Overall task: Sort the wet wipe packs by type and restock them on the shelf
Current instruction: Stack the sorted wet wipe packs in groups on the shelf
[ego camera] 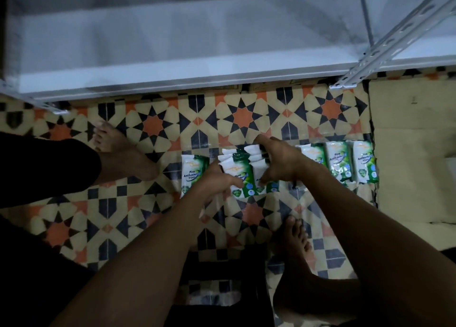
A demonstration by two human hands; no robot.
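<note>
Centre of frame, on the patterned floor: both hands clasp a fanned bunch of Pine Antibacterial wipe packs. Left hand pinches the bunch's lower left edge; right hand grips its right side. Long axes run up-frame, toward the white shelf above.

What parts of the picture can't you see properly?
- Head view: how many packs are in the stack; the left hand and right hand cover it.
- The pack beside the right hand: the wrist hides most of it.
- Small print on the pack at the far right: too small and dim.
- The shelf: blurred, and cut off by the top edge.
</note>
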